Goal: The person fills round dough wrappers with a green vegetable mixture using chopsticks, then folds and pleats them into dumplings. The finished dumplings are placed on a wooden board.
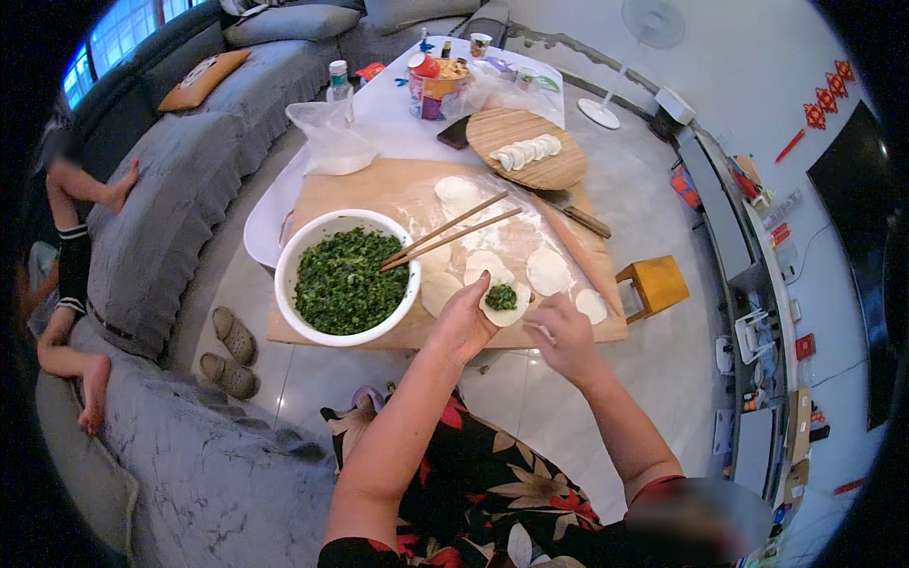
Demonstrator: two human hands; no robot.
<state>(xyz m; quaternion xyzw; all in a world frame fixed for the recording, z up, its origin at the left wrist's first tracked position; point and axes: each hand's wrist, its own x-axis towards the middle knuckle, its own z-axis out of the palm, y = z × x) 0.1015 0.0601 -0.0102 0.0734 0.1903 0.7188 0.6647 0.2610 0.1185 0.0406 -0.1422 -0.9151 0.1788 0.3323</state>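
In the palm and fingers of my left hand (461, 322) lies a round dumpling wrapper (509, 318), spread flat with a mound of chopped green filling (500, 297) at its middle. Just right of it, my right hand (566, 336) hovers with loosely bent fingers apart, nothing seen in them. A white bowl (284, 303) of green filling (341, 284) stands to the left. Wooden chopsticks (459, 230) rest across its right rim. Several more wrappers (547, 272) lie on the floured wooden board (355, 185) beyond my hands.
A rolling pin (579, 251) and a knife (589, 221) lie on the board's right side. Behind them, a round wooden board (483, 142) carries a row of folded dumplings (525, 151). A plastic bag (331, 137) sits back left. A yellow stool (653, 287) stands right of the table.
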